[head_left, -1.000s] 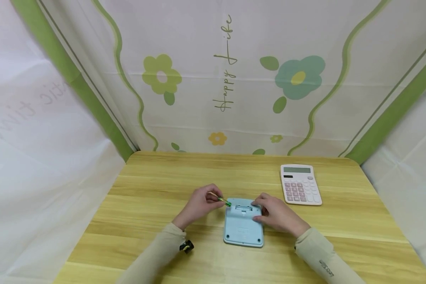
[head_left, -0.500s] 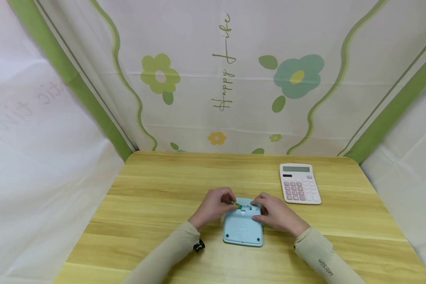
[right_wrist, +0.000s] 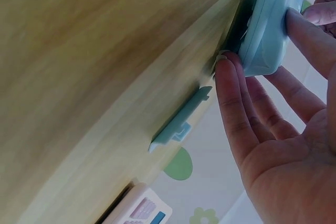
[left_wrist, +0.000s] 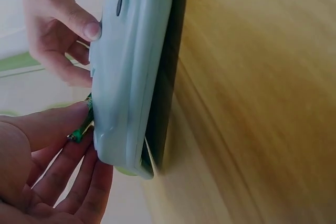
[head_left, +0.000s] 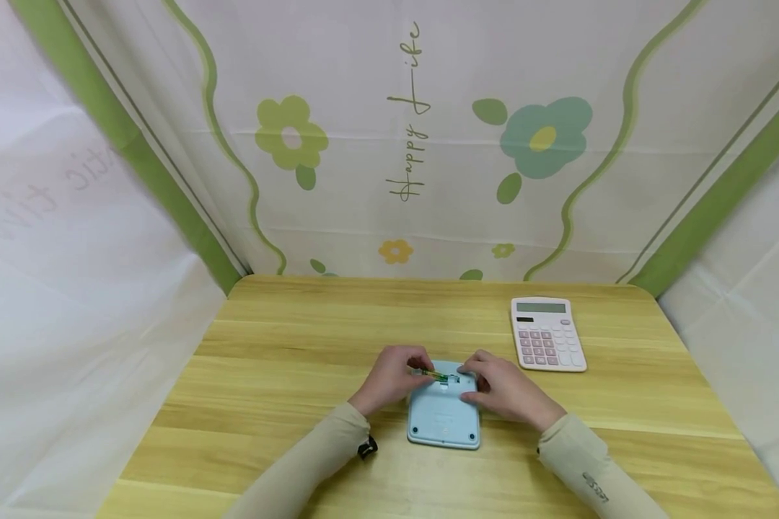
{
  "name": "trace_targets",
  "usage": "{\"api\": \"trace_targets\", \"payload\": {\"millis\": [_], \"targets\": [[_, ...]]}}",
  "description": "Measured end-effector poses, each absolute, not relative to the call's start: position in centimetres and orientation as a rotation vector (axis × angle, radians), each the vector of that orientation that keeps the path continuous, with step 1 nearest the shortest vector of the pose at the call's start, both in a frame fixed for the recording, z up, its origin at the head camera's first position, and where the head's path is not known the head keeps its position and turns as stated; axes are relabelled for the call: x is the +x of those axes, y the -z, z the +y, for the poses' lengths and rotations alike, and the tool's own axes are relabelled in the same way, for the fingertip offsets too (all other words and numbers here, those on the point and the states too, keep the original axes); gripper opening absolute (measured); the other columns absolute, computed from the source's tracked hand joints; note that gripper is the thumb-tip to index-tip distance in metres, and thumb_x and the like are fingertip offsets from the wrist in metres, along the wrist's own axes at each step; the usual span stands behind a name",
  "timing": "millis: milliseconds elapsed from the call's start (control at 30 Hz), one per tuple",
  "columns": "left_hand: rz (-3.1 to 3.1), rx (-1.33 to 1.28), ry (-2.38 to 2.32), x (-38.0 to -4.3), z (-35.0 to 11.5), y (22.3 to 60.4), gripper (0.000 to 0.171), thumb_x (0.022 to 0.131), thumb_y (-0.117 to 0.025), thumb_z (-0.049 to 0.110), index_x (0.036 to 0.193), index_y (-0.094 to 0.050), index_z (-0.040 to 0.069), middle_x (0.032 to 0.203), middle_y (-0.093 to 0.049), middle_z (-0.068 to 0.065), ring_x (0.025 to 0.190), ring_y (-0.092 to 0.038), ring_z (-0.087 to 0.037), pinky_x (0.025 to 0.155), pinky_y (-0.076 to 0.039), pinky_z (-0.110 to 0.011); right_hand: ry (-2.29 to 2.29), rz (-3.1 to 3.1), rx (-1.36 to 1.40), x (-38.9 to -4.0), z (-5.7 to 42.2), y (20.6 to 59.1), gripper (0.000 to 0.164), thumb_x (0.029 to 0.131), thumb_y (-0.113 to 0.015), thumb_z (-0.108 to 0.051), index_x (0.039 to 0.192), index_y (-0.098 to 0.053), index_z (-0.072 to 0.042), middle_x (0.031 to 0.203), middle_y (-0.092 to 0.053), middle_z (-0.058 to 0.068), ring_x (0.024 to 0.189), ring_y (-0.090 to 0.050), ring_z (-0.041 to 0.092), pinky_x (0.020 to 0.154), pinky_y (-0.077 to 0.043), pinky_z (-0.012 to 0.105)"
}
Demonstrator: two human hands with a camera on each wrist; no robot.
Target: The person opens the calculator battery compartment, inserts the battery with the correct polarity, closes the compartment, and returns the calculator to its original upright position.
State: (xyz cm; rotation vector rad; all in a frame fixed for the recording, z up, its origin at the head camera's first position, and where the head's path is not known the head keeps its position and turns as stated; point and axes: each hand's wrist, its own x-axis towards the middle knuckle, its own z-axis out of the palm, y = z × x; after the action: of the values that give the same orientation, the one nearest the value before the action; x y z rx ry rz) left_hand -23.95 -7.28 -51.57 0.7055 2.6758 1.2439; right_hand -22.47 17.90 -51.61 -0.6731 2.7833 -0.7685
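Note:
A light blue calculator (head_left: 443, 419) lies face down on the wooden table, its battery compartment (head_left: 454, 379) uncovered near the far end. My left hand (head_left: 392, 376) pinches a green and gold battery (left_wrist: 81, 128) between thumb and fingers, one end of it in the compartment. Part of the battery is hidden by the fingertips. On the other side, my right hand (head_left: 509, 389) grips the calculator's right edge, thumb on its back and fingers along the side. The right wrist view shows those fingers reaching down to the tabletop.
A small blue battery cover (right_wrist: 181, 120) lies on the table beyond the right hand, hidden in the head view. Farther back on the right is a pink calculator (head_left: 548, 335), face up. A printed cloth (head_left: 363, 202) hangs behind the table (head_left: 337, 317).
My left hand has moved right with the battery, from the calculator's left edge to the compartment, and the battery has tipped into it. The right hand keeps its grip.

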Motion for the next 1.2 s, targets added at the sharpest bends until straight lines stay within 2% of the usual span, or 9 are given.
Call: {"api": "trace_targets", "payload": {"millis": [233,467,767,1033,1200], "targets": [[2.692,0.756,-1.224,-24.28,-6.76,52.31,0.007,0.087,-0.085,0.014,0.091,-0.081,0.018,0.088,-0.076,0.011,0.082,-0.066,0.002,0.078,-0.057,-0.019,0.778,2.785,-0.679,-22.47,17.87,51.6,0.042,0.089,-0.083,-0.031,0.126,-0.072,-0.014,0.111,-0.062,-0.006,0.082,-0.053,0.008,0.068,-0.047,0.022],[2.689,0.761,-1.148,-24.12,-6.99,52.25,0.009,0.091,-0.081,0.016,0.1,-0.083,0.017,0.095,-0.077,0.009,0.088,-0.067,-0.002,0.083,-0.057,-0.022,0.775,2.786,-0.686,-22.47,17.85,51.58,0.042,0.088,-0.084,-0.031,0.125,-0.072,-0.014,0.112,-0.062,-0.006,0.084,-0.054,0.009,0.07,-0.048,0.022],[2.724,0.902,-1.059,-24.01,-7.63,52.1,0.014,0.095,-0.077,0.015,0.108,-0.082,0.016,0.1,-0.074,0.006,0.093,-0.069,-0.013,0.084,-0.059,-0.027,0.78,2.78,-0.683,-22.58,17.91,51.52,0.042,0.088,-0.084,-0.031,0.125,-0.072,-0.014,0.11,-0.062,-0.007,0.082,-0.054,0.008,0.069,-0.047,0.021],[2.798,0.9,-0.959,-23.91,-7.25,52.08,0.013,0.095,-0.077,0.018,0.107,-0.083,0.018,0.1,-0.075,0.008,0.093,-0.067,-0.008,0.084,-0.056,-0.022,0.756,2.78,-0.675,-22.76,17.94,51.63,0.041,0.088,-0.084,-0.033,0.124,-0.073,-0.015,0.109,-0.062,-0.007,0.084,-0.053,0.008,0.07,-0.047,0.022],[2.872,1.028,-0.699,-23.98,-7.2,51.99,0.016,0.097,-0.074,0.02,0.111,-0.082,0.021,0.096,-0.073,0.009,0.088,-0.062,-0.005,0.076,-0.051,-0.017,0.771,2.769,-0.654,-22.85,18.01,51.73,0.042,0.088,-0.083,-0.033,0.125,-0.073,-0.015,0.101,-0.059,-0.009,0.081,-0.053,0.008,0.068,-0.046,0.021]]}}
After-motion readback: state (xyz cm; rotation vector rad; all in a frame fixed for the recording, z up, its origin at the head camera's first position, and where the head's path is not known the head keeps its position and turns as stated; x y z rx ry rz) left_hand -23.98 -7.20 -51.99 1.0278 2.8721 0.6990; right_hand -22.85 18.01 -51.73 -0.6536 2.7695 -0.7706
